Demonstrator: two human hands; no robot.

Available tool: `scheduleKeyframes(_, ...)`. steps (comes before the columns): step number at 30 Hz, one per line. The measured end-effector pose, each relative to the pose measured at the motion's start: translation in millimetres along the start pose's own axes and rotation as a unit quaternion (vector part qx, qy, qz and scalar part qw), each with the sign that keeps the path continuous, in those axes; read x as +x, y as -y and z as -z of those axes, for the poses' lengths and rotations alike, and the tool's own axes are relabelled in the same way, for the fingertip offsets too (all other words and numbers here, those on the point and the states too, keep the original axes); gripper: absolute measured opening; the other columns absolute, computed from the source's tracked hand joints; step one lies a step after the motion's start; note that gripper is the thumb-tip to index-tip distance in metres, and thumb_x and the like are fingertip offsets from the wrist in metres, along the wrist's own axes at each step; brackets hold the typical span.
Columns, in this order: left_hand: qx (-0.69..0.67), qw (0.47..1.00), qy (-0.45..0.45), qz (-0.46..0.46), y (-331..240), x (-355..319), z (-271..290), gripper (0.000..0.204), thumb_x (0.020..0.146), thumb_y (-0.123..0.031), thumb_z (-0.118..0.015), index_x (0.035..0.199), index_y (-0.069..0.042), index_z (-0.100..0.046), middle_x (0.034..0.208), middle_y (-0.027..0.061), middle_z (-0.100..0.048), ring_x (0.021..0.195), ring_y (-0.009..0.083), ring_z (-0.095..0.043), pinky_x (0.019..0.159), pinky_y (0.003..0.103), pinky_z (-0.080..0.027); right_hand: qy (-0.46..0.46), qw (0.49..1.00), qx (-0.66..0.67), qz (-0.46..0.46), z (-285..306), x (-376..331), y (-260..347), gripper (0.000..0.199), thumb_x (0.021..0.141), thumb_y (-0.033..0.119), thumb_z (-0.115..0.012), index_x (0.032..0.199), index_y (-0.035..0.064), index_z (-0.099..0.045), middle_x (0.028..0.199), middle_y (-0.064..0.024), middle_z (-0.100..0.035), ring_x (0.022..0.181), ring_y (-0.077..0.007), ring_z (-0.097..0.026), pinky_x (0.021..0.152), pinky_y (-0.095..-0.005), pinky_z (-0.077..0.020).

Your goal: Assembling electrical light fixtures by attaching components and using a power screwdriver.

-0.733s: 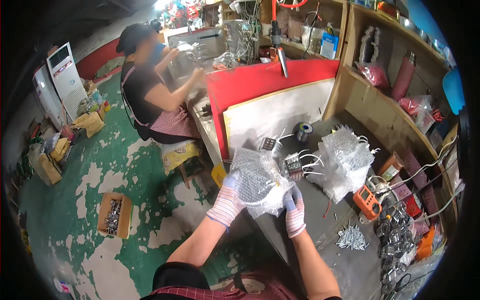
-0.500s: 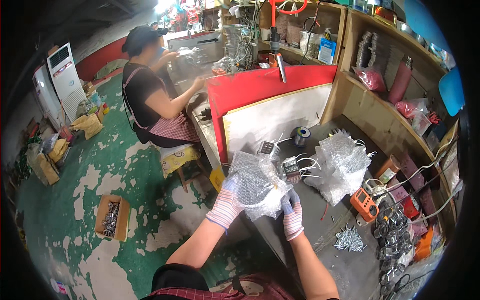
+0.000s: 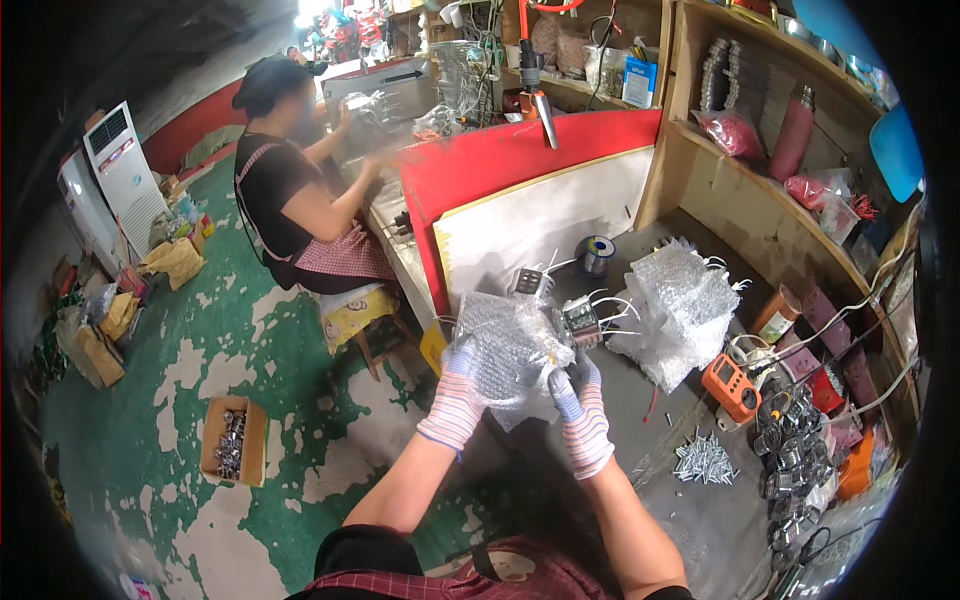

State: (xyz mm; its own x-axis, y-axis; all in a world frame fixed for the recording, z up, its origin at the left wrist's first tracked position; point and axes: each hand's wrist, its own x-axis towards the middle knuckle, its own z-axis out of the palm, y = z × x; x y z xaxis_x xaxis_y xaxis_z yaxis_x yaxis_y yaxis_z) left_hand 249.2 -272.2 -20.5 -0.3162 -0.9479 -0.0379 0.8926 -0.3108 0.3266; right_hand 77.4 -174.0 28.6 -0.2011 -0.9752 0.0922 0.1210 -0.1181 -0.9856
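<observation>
A clear bubble-wrap bag (image 3: 500, 340) is spread between my hands above the near edge of the bench. Its left lower side is in the grip of my left hand (image 3: 458, 388), which wears a striped work glove. My right hand (image 3: 583, 412), gloved the same way, pinches the bag's right lower edge with thumb and fingers. Whether anything lies inside the bag I cannot tell. Just beyond it sit two small dark box-shaped electrical parts with white wires, one part (image 3: 530, 283) behind the bag and another part (image 3: 580, 320) at its right side.
More bubble-wrap bags (image 3: 675, 315) are heaped to the right, near a solder spool (image 3: 597, 254). Loose screws (image 3: 706, 457), an orange meter (image 3: 731, 388) and several black-and-metal parts (image 3: 790, 470) lie along the right. A red panel (image 3: 520, 165) divides off a seated co-worker (image 3: 300, 185). A cardboard box (image 3: 233, 440) stands on the floor.
My right thumb and fingers have moved up onto the bag's edge, and the bag's lower part hangs less far down. My left hand keeps its hold. The whole view has shifted slightly.
</observation>
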Motion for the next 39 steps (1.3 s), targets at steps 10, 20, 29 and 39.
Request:
scheduleKeyframes(10,0.224,0.952,-0.167,-0.128,30.4,-6.1,-0.5,0.077,0.095,-0.043,-0.064,0.148,-0.004,-0.024,0.131,0.0202,-0.057,0.109,0.0352,-0.065,0.084,0.048,-0.061,-0.01,0.999,-0.012,0.028,-7.0,33.7,-8.2,0.074,0.083,0.028,-0.079,0.139,-0.0053,-0.044,0.125,-0.0188,-0.062,0.116,-0.0237,-0.058,0.102,-0.0366,-0.0453)
scheduleKeyframes(20,0.15,0.986,-0.069,-0.032,25.4,-20.6,3.9,0.054,0.102,-0.041,-0.052,0.146,-0.011,-0.041,0.136,0.0102,-0.057,0.121,0.0266,-0.059,0.099,0.045,-0.054,-0.057,0.995,-0.084,-0.021,4.3,28.6,-17.9,0.082,0.082,0.037,-0.079,0.14,-0.0077,-0.044,0.139,-0.0238,-0.052,0.129,-0.0299,-0.051,0.108,-0.0388,-0.0402)
scheduleKeyframes(29,0.424,0.849,-0.193,-0.248,24.7,-31.2,-8.3,0.042,0.097,-0.03,-0.066,0.13,-0.005,-0.056,0.113,0.0065,-0.064,0.096,0.0154,-0.059,0.083,0.031,-0.051,-0.034,0.97,-0.239,0.035,-4.5,28.6,9.8,0.068,0.078,0.044,-0.074,0.124,-0.0035,-0.058,0.116,-0.0296,-0.063,0.114,-0.0441,-0.058,0.099,-0.0472,-0.0456)
scheduleKeyframes(39,0.474,0.771,-0.08,-0.418,36.0,-34.9,-33.0,0.043,0.092,-0.02,-0.07,0.129,-0.001,-0.058,0.123,0.0107,-0.062,0.105,0.0197,-0.058,0.095,0.035,-0.048,0.007,0.993,0.116,0.017,-1.7,18.3,-3.5,0.052,0.088,0.025,-0.073,0.127,-0.0053,-0.055,0.115,-0.0166,-0.067,0.106,-0.0234,-0.061,0.095,-0.0369,-0.0485)
